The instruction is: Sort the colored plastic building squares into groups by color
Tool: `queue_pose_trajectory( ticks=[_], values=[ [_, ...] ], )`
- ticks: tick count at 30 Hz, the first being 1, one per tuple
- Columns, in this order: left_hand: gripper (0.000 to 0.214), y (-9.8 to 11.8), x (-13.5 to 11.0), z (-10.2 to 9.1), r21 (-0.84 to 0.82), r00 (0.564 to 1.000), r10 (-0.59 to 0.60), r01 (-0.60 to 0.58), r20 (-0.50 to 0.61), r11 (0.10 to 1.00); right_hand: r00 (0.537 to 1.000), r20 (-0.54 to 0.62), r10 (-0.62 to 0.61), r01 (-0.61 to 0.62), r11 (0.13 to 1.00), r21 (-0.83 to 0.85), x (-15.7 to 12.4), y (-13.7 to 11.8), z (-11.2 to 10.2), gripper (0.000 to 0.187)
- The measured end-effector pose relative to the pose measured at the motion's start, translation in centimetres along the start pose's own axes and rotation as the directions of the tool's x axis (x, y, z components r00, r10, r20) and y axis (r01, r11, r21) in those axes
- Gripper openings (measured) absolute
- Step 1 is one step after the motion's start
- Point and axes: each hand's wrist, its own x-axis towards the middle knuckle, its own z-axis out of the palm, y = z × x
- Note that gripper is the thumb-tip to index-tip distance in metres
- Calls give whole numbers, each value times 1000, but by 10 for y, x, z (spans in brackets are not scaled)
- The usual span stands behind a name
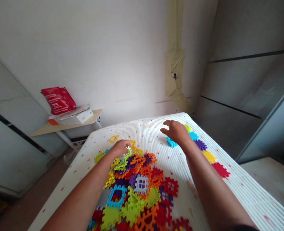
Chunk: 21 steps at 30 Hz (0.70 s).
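Note:
My left hand (120,148) is closed at the far side of a pile of colourful interlocking plastic tiles (142,184), its fingers pinched on a lime-green tile (128,150). Some of its fingers are hidden from me. Over the far right part of the table my right hand (177,131) has thumb and forefinger apart, with nothing between them. Just below it lies a light-blue tile cluster (171,142). Beyond the right wrist runs a row of solid tiles: a lime one (187,128), a light-blue one (193,136), a purple one (201,145), a yellow one (209,156) and a red one (221,170).
The tiles lie on a table with a white ribbed, red-dotted cover (132,126). To the left, a small shelf (40,130) bears a white box (80,117) and red packets (57,100). A wall stands behind, and a grey cabinet (240,83) on the right.

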Motion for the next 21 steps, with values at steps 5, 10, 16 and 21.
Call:
queue_pose_trajectory(
  ticks=[5, 10, 16, 21],
  values=[
    [18, 9, -1, -8, -239, 998, 12, -26, -62, 971, 998, 48, 29, -27, 999, -29, 0, 0, 3, 38],
    [29, 24, -8, -16, -460, 997, 13, -47, -77, 887, 994, 101, -41, 40, 999, 14, -1, -9, 11, 37],
    [32, 34, -10, -15, -585, 998, -8, -34, -70, 810, 976, 182, -120, 113, 993, 47, -5, -23, 24, 37],
    [33, 43, -14, -20, -634, 995, -35, -31, -92, 773, 960, 226, -165, 155, 986, 63, -7, -29, 27, 38]
  ],
)
